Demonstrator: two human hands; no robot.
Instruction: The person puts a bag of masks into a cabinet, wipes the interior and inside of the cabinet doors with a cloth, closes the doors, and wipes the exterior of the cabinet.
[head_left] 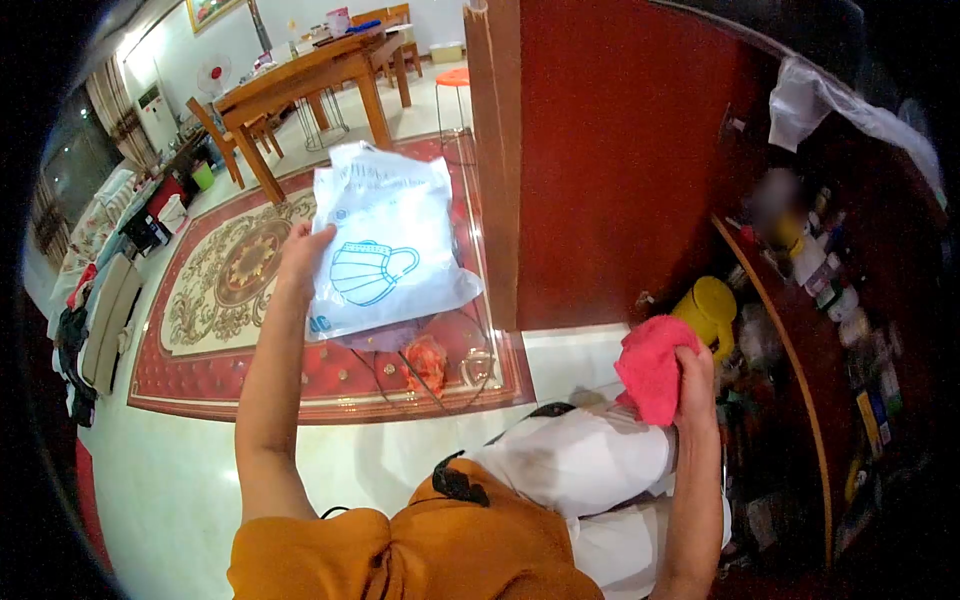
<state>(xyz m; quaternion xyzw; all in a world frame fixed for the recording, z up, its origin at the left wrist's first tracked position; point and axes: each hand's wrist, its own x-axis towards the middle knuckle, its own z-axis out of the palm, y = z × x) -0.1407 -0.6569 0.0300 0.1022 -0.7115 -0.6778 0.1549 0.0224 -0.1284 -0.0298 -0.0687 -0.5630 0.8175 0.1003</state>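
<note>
Ahead lies a patterned rug (240,262); our left hand (303,254) grips a white mask-printed bag (388,235), our right hand (694,382) a bunched pink cloth (650,365) near a yellow jug (706,308).

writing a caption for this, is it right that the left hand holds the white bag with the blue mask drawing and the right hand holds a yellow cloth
Not quite: the cloth in the right hand is pinkish red, not yellow, as the head view shows. The left hand does hold the white bag with the blue mask drawing.
</note>
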